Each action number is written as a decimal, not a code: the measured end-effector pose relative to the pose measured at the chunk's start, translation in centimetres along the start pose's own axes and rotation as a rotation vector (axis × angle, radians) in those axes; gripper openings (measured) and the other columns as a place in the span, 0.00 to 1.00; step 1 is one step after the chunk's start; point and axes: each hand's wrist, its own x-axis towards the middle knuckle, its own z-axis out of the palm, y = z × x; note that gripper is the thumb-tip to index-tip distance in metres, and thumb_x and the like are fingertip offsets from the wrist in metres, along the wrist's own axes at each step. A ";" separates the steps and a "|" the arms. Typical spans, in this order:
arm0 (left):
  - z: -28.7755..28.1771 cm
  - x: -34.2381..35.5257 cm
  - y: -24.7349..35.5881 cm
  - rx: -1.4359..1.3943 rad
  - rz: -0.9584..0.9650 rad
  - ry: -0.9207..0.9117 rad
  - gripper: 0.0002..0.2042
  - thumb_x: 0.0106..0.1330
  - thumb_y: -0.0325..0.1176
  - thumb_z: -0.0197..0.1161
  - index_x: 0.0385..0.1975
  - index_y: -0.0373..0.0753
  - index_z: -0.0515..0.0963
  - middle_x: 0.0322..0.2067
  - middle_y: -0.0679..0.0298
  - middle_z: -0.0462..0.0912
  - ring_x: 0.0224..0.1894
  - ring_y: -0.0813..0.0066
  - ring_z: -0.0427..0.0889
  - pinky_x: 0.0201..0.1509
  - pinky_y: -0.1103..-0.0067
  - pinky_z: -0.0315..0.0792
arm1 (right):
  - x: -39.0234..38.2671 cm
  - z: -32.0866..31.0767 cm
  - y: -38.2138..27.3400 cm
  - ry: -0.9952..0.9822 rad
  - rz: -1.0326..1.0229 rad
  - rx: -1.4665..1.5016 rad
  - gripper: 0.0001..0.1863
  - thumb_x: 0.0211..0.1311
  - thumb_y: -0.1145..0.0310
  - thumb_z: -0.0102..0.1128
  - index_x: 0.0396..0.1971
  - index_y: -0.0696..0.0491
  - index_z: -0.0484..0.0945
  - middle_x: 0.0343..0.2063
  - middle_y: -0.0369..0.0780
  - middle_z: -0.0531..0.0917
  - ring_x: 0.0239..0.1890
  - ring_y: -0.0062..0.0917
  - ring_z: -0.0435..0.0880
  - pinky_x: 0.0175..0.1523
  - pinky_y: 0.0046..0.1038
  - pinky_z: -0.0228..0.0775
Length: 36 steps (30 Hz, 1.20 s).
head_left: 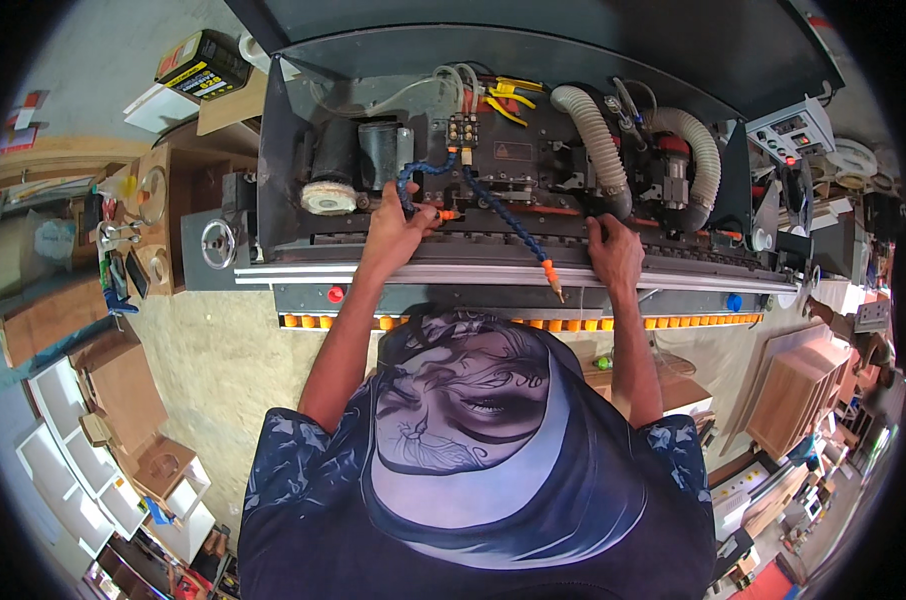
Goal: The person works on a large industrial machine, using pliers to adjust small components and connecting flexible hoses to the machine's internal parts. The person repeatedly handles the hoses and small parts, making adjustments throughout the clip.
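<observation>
My left hand reaches into the open machine, its fingers closed round the lower end of a blue segmented hose, by its orange nozzle. A second blue segmented hose slants down over the front rail, its orange-tipped nozzle between my arms. My right hand is at the track below a grey corrugated duct. Its fingers are curled in, and whatever they grip, if anything, is hidden. Both blue hoses run from a small valve block.
Yellow-handled pliers lie at the machine's back. A black cylinder with a whitish base stands left of my left hand. A handwheel juts out at the left; a control box sits at the right. Orange rollers line the front.
</observation>
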 end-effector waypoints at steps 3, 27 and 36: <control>-1.1 0.0 -0.8 0.445 0.189 0.037 0.28 0.73 0.27 0.72 0.68 0.27 0.67 0.49 0.52 0.92 0.48 0.67 0.94 0.53 0.72 0.85 | 0.0 -0.2 -0.2 -0.012 0.019 0.013 0.18 0.76 0.51 0.62 0.39 0.51 0.87 0.33 0.51 0.90 0.41 0.55 0.89 0.45 0.53 0.79; -2.0 0.0 -2.1 -0.137 0.138 0.175 0.21 0.81 0.37 0.67 0.66 0.31 0.75 0.49 0.61 0.88 0.51 0.78 0.87 0.52 0.78 0.85 | -0.1 -0.7 -0.8 -0.010 0.031 0.024 0.17 0.76 0.53 0.63 0.39 0.52 0.88 0.33 0.52 0.90 0.41 0.53 0.90 0.45 0.51 0.80; -2.2 0.1 -2.5 -0.106 0.177 0.196 0.20 0.84 0.40 0.63 0.66 0.32 0.77 0.49 0.62 0.88 0.51 0.77 0.88 0.51 0.77 0.85 | -0.3 -0.1 -0.2 0.027 0.013 0.013 0.19 0.77 0.51 0.62 0.38 0.52 0.88 0.31 0.52 0.90 0.40 0.55 0.90 0.44 0.52 0.79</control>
